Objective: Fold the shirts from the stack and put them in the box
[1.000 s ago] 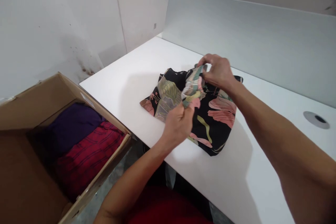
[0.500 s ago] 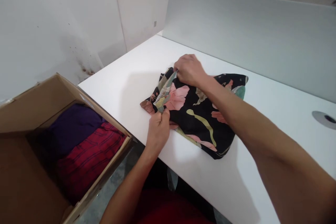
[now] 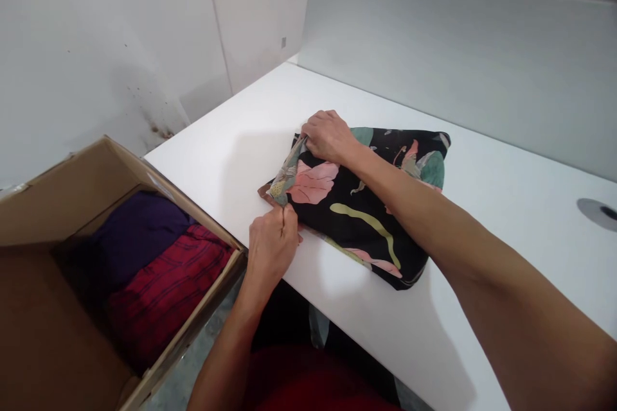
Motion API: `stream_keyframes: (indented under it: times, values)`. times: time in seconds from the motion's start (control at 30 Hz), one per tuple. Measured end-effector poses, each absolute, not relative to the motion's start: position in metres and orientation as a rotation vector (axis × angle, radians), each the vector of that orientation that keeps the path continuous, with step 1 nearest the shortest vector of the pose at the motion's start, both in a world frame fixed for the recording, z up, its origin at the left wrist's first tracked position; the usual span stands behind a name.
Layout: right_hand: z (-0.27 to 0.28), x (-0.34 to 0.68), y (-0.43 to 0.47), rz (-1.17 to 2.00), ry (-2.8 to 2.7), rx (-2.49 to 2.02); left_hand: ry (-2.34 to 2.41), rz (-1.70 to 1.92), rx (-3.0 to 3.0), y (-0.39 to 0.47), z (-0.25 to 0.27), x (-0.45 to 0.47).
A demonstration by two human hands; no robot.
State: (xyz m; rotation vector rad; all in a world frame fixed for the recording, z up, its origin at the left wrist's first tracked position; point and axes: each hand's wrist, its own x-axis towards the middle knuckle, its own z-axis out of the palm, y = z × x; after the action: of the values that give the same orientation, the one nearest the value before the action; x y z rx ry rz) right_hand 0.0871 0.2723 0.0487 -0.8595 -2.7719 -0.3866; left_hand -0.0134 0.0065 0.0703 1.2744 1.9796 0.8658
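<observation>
From here, the right arm (image 3: 453, 237) hides part of the flowery black cloth (image 3: 357, 221) on the worktop (image 3: 250, 122). The cardboard box (image 3: 77, 199) by the worktop's left corner runs out of my sight, like the cable-hole ring (image 3: 590, 210) near the far edge.

Head camera faces forward and down over a table (image 3: 260, 103)

The view looks from the wearer's head, above the near edge, close enough that the left hand (image 3: 274, 237) and right hand (image 3: 329, 135) sit mid-frame. It reaches back to an upright panel (image 3: 434, 64), while the left edge crops a box (image 3: 123, 164).
</observation>
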Motion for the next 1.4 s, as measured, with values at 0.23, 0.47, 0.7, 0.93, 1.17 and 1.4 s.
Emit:
stream_keyframes:
  times: [0.23,0.47,0.7,0.93,1.17,1.4]
  values:
    - [0.058,0.093,0.261,-0.153,-2.742,-0.922,2.482,0.543,1.495,-0.009,0.083,-0.010]
    - [0.077,0.172,0.231,0.003,-2.528,-0.990,2.548,0.913,1.811,0.011,0.096,-0.010]
    - [0.062,0.255,0.154,0.091,-2.401,-0.997,2.406,0.373,1.927,0.073,0.108,-0.005]
    - [0.040,0.282,0.091,0.197,-2.280,-0.985,2.486,0.154,1.859,0.106,0.107,-0.008]
    - [0.024,0.280,0.075,0.240,-2.168,-0.974,2.460,0.056,1.912,0.129,0.106,-0.012]
    - [0.024,0.277,0.073,0.198,-2.218,-0.988,2.246,0.309,1.669,0.142,0.106,-0.016]
